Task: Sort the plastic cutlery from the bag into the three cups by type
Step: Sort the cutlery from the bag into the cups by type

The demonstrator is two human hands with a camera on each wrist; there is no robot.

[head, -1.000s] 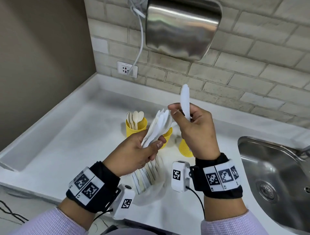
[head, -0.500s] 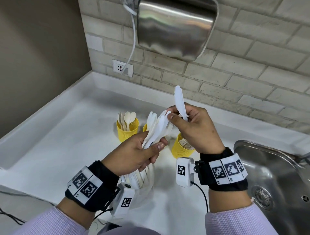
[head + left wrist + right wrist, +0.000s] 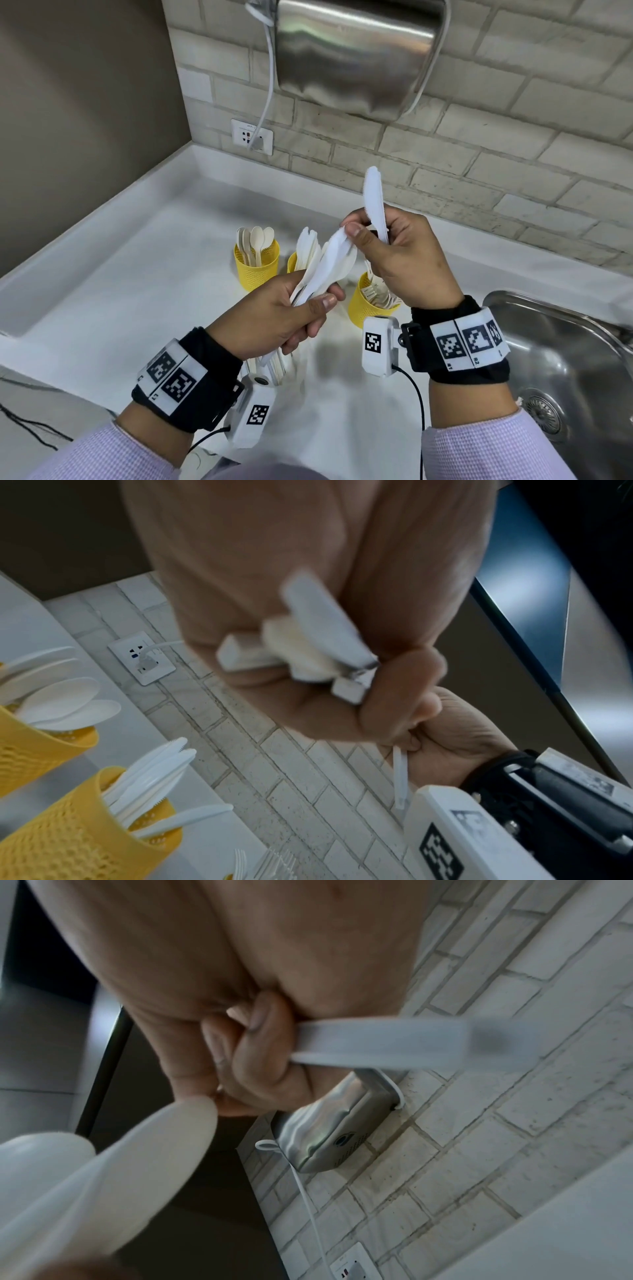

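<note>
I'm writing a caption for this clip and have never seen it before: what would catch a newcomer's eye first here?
Front and centre, the left hand grips a fanned bundle of white plastic cutlery, while the right hand holds a white knife upright and pinches a piece of the bundle. Behind them three yellow cups stand on the white counter, the leftmost holding spoons. A steel hand dryer hangs on the brick wall above.

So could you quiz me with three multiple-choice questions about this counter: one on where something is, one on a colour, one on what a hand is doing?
1. Where is the sink?
A) by the person's right arm
B) under the socket
C) behind the cups

2. What colour is the spoon cup?
A) blue
B) yellow
C) red

3. What does the right hand hold?
A) nothing
B) a cup
C) a plastic knife

Answers: 1 A, the basin lies at the right edge; 2 B, its mesh wall is yellow; 3 C, the serrated blade sticks up from the fingers.
</note>
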